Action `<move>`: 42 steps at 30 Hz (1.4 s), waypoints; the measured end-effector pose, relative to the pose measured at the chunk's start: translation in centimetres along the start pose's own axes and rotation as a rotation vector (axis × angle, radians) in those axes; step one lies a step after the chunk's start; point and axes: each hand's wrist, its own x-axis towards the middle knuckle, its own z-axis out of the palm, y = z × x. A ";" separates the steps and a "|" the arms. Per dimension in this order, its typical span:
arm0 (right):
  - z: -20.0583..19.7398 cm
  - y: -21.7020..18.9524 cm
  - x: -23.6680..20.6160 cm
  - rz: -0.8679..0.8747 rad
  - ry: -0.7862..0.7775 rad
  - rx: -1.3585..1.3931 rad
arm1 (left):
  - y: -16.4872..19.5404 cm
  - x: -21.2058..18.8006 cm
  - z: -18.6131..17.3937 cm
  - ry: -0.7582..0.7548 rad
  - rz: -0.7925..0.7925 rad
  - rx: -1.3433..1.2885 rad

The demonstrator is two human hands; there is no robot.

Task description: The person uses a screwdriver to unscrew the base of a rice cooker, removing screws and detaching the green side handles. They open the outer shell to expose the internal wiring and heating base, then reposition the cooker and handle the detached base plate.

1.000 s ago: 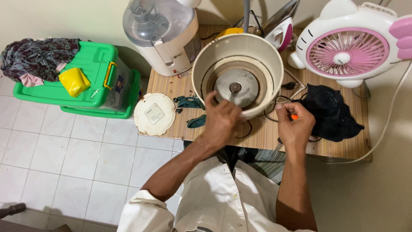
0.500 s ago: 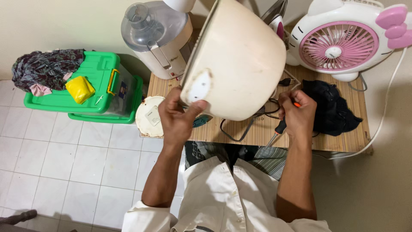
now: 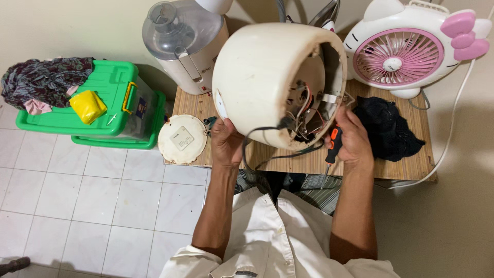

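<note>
Hands hold a cream rice cooker body (image 3: 267,82) tipped on its side above a small wooden table (image 3: 401,167), its open underside turned toward three o'clock so that the wiring (image 3: 303,110) inside shows (red and pale strands, tangled); the left hand (image 3: 227,143) grips the shell from below at about seven o'clock of the body, fingers curled up against the cream wall, thumb side toward the rim; the right hand (image 3: 352,139) sits at four o'clock of the opening, closed around a screwdriver (image 3: 332,149) with an orange and black handle, its shaft pointing down toward six o'clock, while the upper fingers touch the rim of the open base; a black cord (image 3: 262,141) loops out of the underside and hangs between the two hands. At nine o'clock of the left hand a round cream base plate (image 3: 182,139) lies at the table's edge; at eleven o'clock stands a white juicer (image 3: 188,44) with a clear lid; at two o'clock of the cooker stands a white and pink fan (image 3: 399,51), and below it a black cloth (image 3: 388,128) lies on the table just beside the right hand; far off at nine o'clock a green storage box (image 3: 110,103) sits on the tiled floor with a yellow pouch (image 3: 87,105) and bundled fabric (image 3: 43,82) on top.
</note>
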 end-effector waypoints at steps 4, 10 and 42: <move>0.3 -1.1 -1.0 -0.169 -0.114 -0.032 | -2.8 -0.1 -1.8 0.076 -0.081 -0.186; 1.3 -2.2 -1.4 -0.275 0.019 -0.286 | -5.5 -1.0 -1.5 0.059 -0.292 -0.395; 4.1 -3.1 0.7 -0.127 0.225 -0.615 | -6.8 -4.0 0.6 0.536 -0.374 0.110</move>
